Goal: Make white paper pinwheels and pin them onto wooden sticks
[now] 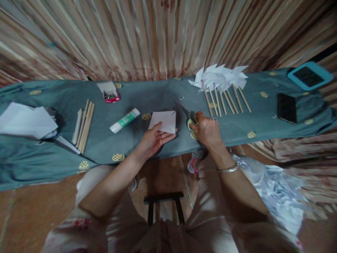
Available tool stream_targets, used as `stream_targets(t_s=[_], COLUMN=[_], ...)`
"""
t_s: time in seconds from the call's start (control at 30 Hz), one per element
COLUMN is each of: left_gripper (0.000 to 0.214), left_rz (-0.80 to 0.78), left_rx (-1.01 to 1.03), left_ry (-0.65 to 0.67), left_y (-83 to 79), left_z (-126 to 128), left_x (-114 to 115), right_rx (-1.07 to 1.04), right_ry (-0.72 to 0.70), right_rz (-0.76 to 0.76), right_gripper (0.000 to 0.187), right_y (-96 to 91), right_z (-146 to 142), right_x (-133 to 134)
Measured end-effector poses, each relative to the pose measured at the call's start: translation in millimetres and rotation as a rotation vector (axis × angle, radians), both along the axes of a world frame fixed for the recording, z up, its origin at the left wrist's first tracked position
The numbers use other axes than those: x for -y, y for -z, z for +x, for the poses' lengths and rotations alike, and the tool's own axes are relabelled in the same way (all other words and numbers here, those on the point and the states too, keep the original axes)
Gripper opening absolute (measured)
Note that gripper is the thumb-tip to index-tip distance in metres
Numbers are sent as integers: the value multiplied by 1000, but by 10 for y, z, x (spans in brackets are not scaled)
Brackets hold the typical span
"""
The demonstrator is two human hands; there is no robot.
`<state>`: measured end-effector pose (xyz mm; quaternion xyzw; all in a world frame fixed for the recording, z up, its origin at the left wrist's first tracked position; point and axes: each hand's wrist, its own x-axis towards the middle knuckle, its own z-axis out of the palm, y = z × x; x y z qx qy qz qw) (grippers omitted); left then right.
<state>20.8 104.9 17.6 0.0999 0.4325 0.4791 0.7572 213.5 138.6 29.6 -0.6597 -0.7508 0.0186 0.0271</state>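
- The table point(158, 95) is long and narrow. It is draped in a grey-teal cloth dotted with small round yellow motifs.
- Behind it hangs a pleated curtain point(158, 35) striped in beige and brown. Below is a reddish-brown floor point(31, 218), with a small black stool point(163, 198) between the person's knees.
- The left hand point(154, 138) rests palm up at the table's near edge. Its fingers are lightly closed on the near side of a creased square of white paper point(163, 121), which sits at the middle of the cloth.
- The right hand point(207, 131) is clenched around green-handled scissors point(190, 121) just right of the paper, with the blades pointing away and to the left. A silver bangle point(228, 169) circles that wrist.
- Left of the paper lies a white glue stick with a green label point(125, 120); its print is too blurred to read.
- Further back stands an open red-and-white carton point(112, 94), seemingly holding small metal pins; no writing is legible on it.
- At the far left are a bundle of plain wooden sticks point(85, 123) and a pile of white sheets point(26, 121).
- To the right lies a row of white paper pinwheels on wooden sticks point(221, 79).
- Beyond them are a black phone point(286, 107) and a dark screen in a light-blue frame point(309, 75).
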Motion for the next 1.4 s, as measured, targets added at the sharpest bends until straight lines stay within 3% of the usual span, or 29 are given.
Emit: stream_targets(t_s=[0.27,0.47,0.57,0.73,0.8,0.9,1.03,1.4], left_gripper=[21,24,31,24,26,28,29,28], left_rz=[-52,62,265,908,1048,1118,1133,1178], left_rx=[62,12,-247,-1138,-1363,-1569,-1732,-1788], left_ry=[125,362,366,222,223,364,521,504], left_y=[8,105,150,194,227,282,301,306], left_z=[69,58,-43,-353,-443,-489,-475,-592], left_x=[189,387,387,204,129,72,81,182], right_rx=[15,-85,-203,-391,-436,-442,-454,-365], right_ry=[-37,-49,-104,-179,-189,-195,-173,-92], right_rz=[64,151,219,161,133,100,86,119], right_gripper=[26,25,28,55,67,76,74,61], right_y=[47,106,160,249,292,366,438,374], right_z=[22,0,-81,-308,-408,-520,-566,-500], right_x=[-48,-107,-144,-238,-285,-344,-397,-542])
